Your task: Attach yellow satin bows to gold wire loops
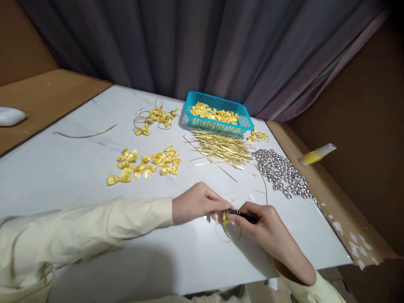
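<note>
1. As far as can be judged from the head view, midway through one piece: a gold loop (225, 229) at lower centre, top apparently pinched by the left hand (200, 202).
2. Gripped in the right hand (265, 225), at lower right of centre: a black tool (243, 215), tip beside the left fingertips.
3. Apparently done: looped pieces with bows (159, 115), heaped above left of centre.
4. Seemingly left: loose yellow bows (127, 155), left of centre; more in the blue basket (248, 125); gold strips (221, 147), centre; silver beads (280, 170), right.

head | looks from above table (78, 168) | forward and down | near
</note>
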Demonstrator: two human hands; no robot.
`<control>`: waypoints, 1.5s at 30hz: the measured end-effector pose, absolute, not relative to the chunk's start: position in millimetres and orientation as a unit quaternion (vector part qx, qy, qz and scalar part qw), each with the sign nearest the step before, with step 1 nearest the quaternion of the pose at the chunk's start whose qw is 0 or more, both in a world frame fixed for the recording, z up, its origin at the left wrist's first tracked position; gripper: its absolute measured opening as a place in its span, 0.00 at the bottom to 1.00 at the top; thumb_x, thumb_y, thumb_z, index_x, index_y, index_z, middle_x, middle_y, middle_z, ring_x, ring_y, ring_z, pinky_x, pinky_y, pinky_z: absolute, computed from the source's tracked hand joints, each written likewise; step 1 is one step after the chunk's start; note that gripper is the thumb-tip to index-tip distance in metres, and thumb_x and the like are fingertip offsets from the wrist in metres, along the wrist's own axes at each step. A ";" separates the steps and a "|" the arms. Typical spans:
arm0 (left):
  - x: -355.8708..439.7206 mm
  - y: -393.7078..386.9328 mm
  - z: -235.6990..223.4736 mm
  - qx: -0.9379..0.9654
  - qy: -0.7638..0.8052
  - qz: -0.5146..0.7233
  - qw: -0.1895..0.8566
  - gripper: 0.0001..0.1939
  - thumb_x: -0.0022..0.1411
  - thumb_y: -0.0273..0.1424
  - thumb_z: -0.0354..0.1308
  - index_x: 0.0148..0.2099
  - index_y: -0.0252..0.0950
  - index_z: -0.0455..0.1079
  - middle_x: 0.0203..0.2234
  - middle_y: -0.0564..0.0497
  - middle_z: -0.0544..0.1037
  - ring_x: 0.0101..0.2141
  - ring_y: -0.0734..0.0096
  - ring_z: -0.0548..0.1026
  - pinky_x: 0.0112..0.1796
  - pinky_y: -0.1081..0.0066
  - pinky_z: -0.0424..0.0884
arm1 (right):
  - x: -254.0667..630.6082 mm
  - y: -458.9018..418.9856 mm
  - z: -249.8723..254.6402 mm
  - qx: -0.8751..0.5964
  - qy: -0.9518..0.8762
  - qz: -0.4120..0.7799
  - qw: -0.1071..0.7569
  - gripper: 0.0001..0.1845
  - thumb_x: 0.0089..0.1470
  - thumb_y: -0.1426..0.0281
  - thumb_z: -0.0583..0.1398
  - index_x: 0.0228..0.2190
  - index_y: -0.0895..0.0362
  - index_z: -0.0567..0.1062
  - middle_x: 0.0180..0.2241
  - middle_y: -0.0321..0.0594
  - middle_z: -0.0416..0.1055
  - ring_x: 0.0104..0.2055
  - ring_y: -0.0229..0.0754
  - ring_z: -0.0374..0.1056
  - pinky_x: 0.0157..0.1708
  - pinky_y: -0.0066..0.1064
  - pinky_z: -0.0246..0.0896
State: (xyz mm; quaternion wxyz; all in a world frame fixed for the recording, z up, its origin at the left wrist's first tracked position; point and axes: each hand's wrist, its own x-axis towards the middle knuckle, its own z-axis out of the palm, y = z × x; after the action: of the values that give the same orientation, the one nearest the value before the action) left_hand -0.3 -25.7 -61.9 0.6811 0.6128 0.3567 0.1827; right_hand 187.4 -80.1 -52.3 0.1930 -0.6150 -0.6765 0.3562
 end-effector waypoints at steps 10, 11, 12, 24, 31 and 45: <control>-6.8 -1.1 -47.0 0.662 0.448 0.233 0.554 0.16 0.57 0.38 0.51 0.34 0.30 0.73 0.32 0.44 0.77 0.30 0.70 0.73 0.25 0.75 0.65 | 229.1 -78.3 -33.1 -0.655 -0.684 0.229 0.223 0.21 0.46 0.53 0.57 0.21 0.59 0.71 0.16 0.32 0.58 0.19 0.33 0.52 0.18 0.24 0.46; -11.0 2.7 -42.7 0.708 0.459 0.218 0.491 0.16 0.58 0.38 0.51 0.33 0.30 0.72 0.29 0.45 0.77 0.29 0.69 0.73 0.28 0.74 0.65 | 234.2 -76.3 -34.6 -0.662 -0.691 0.193 0.217 0.21 0.47 0.53 0.56 0.22 0.59 0.71 0.15 0.32 0.58 0.19 0.33 0.52 0.19 0.24 0.47; -15.4 5.5 -37.9 0.761 0.462 0.196 0.410 0.16 0.59 0.38 0.50 0.32 0.31 0.72 0.27 0.47 0.77 0.29 0.69 0.72 0.30 0.72 0.65 | 238.4 -73.8 -37.3 -0.664 -0.701 0.162 0.204 0.21 0.47 0.52 0.56 0.23 0.59 0.71 0.15 0.33 0.60 0.19 0.34 0.54 0.19 0.25 0.48; -0.6 -25.8 -22.5 0.949 0.175 0.052 0.257 0.17 0.58 0.37 0.53 0.47 0.33 0.66 0.43 0.41 0.69 0.43 0.59 0.68 0.43 0.67 0.61 | 239.2 -57.9 -69.3 -0.590 -0.794 -0.106 0.105 0.18 0.57 0.57 0.49 0.27 0.58 0.67 0.27 0.44 0.69 0.30 0.44 0.66 0.24 0.29 0.54; 22.7 -6.5 -34.5 0.913 0.229 0.080 0.327 0.10 0.59 0.28 0.49 0.37 0.32 0.72 0.32 0.46 0.72 0.33 0.68 0.70 0.36 0.72 0.64 | 226.5 -85.9 -42.0 -0.519 -0.808 0.130 0.246 0.12 0.57 0.63 0.52 0.39 0.56 0.67 0.38 0.45 0.68 0.38 0.42 0.66 0.33 0.30 0.62; 20.5 -4.8 -39.4 0.824 0.326 0.095 0.454 0.12 0.53 0.29 0.51 0.36 0.31 0.74 0.22 0.52 0.71 0.23 0.76 0.66 0.24 0.77 0.60 | 202.1 -76.9 -40.8 -0.545 -0.735 0.268 0.300 0.07 0.52 0.72 0.53 0.27 0.59 0.71 0.25 0.39 0.69 0.26 0.36 0.64 0.24 0.26 0.58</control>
State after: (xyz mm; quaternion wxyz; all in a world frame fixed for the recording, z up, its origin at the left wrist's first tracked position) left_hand 20.5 -4.8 -39.4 0.4544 0.8236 0.3257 0.0955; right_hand 202.1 -76.9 -40.8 0.3002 -0.5452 -0.7354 0.2679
